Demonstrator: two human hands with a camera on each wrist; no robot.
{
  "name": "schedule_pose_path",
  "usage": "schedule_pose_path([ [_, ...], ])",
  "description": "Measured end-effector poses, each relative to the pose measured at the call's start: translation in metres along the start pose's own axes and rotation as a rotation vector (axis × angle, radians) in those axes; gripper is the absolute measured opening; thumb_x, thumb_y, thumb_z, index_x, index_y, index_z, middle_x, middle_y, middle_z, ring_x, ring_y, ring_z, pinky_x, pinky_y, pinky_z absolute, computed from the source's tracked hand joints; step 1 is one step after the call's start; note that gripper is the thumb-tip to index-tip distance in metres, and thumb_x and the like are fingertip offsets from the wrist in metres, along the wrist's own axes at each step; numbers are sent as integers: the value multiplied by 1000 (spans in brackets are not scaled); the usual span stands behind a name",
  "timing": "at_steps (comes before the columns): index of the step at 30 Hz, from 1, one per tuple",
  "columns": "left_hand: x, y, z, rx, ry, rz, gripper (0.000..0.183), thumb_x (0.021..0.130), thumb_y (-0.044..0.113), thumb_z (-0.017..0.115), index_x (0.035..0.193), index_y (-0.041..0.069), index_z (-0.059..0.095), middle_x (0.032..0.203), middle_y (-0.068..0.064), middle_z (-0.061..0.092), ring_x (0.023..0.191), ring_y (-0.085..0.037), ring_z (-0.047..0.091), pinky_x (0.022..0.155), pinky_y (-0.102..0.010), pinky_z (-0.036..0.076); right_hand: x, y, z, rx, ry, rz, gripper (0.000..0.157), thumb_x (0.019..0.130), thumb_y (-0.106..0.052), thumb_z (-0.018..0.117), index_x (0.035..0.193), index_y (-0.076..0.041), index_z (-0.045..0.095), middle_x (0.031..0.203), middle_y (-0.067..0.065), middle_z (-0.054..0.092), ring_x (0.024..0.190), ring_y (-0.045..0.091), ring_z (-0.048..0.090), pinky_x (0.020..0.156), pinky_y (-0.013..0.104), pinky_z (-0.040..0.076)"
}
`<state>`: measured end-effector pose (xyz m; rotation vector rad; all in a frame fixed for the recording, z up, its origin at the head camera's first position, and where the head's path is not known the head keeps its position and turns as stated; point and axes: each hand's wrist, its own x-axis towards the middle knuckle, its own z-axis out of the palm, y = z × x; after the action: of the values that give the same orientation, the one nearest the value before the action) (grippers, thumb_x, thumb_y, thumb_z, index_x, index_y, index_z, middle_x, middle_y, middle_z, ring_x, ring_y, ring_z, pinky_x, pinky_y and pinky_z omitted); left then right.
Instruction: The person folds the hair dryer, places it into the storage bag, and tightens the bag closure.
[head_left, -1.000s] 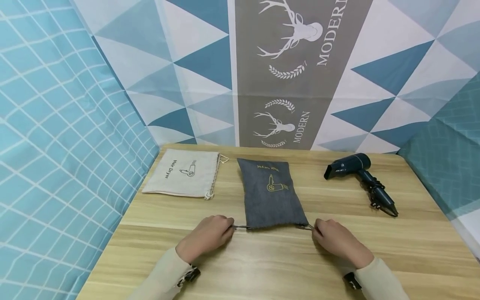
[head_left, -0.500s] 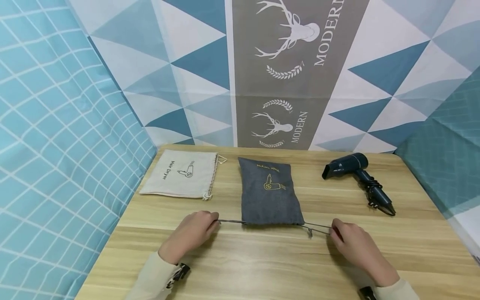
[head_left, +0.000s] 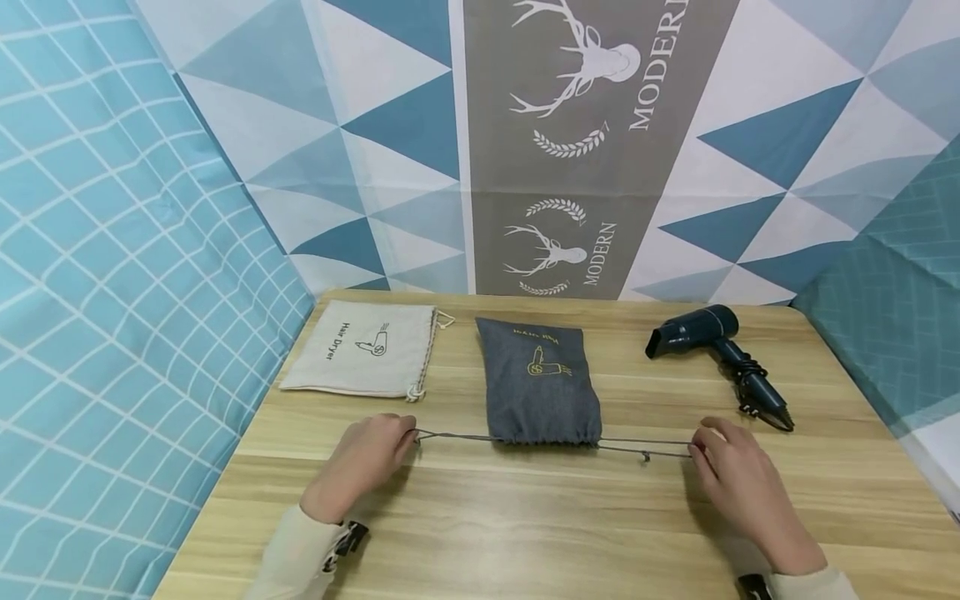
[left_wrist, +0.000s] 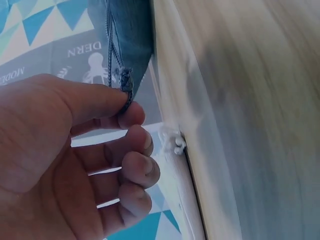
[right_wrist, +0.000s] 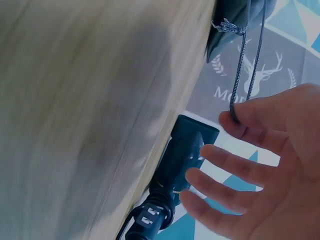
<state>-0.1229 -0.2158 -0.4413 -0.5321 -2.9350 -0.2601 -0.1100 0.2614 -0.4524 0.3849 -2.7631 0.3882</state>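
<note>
A dark grey drawstring bag (head_left: 542, 392) with a yellow hair dryer print lies mid-table, its gathered mouth toward me. My left hand (head_left: 365, 454) pinches the left drawstring (head_left: 457, 437) between thumb and index finger; its knot (left_wrist: 126, 79) shows at the fingertips in the left wrist view. On the other side, my right hand (head_left: 742, 475) pinches the loop of the right drawstring (head_left: 645, 442), whose knot (right_wrist: 229, 27) hangs along the cord. Both cords are stretched out sideways from the bag. The other fingers of both hands are loosely bent.
A cream drawstring bag (head_left: 363, 346) marked "Hair Dryer" lies flat at the back left of the wooden table (head_left: 510, 525). At the back right is a dark hair dryer (head_left: 697, 330) with its cord wound round the handle. Patterned cloth walls surround the table.
My hands have moved apart, left hand leftward and right hand rightward, drawing more cord out of the bag on both sides. The bag's mouth has bunched and narrowed.
</note>
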Motion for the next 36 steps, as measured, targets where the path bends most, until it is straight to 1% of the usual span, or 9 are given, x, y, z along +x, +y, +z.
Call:
schedule_pose_path([
  [2,0,-3,0,11,33,-15,28,83,19,56,58,23,45,57,8,40,47,-7,37,41,-25,31,0,5,3,-32,24,-16,5,76,-9,66,79,-6,64,108,22,54,98,43,47,68,58,38],
  [8,-2,-13,-4,-10,110,-42,32,76,14,58,52,22,38,59,5,36,47,-10,33,40,-24,28,-2,18,7,-82,-23,-1,5,75,-11,66,72,-8,63,113,24,52,99,44,44,63,60,38],
  [11,-3,-21,-4,-21,103,-50,33,76,15,59,52,22,38,60,5,37,48,-10,33,40,-24,28,-4,26,7,-71,-34,-12,9,74,-10,66,67,-10,60,111,25,53,97,45,45,63,57,39],
  [15,-5,-33,-5,-33,93,-103,34,76,17,60,51,20,37,60,4,38,47,-11,33,40,-25,27,-6,39,2,-50,-22,6,10,73,-7,64,66,-7,58,105,27,54,92,45,48,65,56,40],
  [20,-8,-44,-5,-45,84,-149,34,75,17,61,51,19,37,60,2,38,47,-12,32,40,-27,26,-9,47,-1,-23,-68,59,11,75,-7,62,80,3,63,98,24,56,80,37,55,62,49,44],
  [25,-5,-40,-2,-54,51,-133,34,77,17,60,52,20,39,58,3,39,48,-11,34,41,-26,27,-11,45,0,2,-98,88,4,77,-7,62,74,-4,59,71,5,54,58,15,45,49,32,37],
  [29,-4,-32,-2,-104,15,-123,29,81,18,59,56,21,45,57,6,41,49,-9,37,44,-25,31,-10,46,-2,25,-148,92,12,81,-11,62,70,-10,58,62,-3,49,53,9,39,47,26,32],
  [33,-5,-25,-4,-150,-32,-87,18,84,22,61,67,22,54,60,12,46,52,-4,41,49,-22,37,-6,49,-6,82,-266,150,23,91,-27,52,78,-11,61,64,-4,52,55,10,43,49,27,35],
  [36,-7,-22,-8,-168,-64,-77,13,83,26,63,73,22,57,63,15,48,54,-1,43,52,-19,39,-6,50,-10,118,-326,185,35,93,-38,44,88,-10,64,74,-3,60,65,12,52,57,36,42],
])
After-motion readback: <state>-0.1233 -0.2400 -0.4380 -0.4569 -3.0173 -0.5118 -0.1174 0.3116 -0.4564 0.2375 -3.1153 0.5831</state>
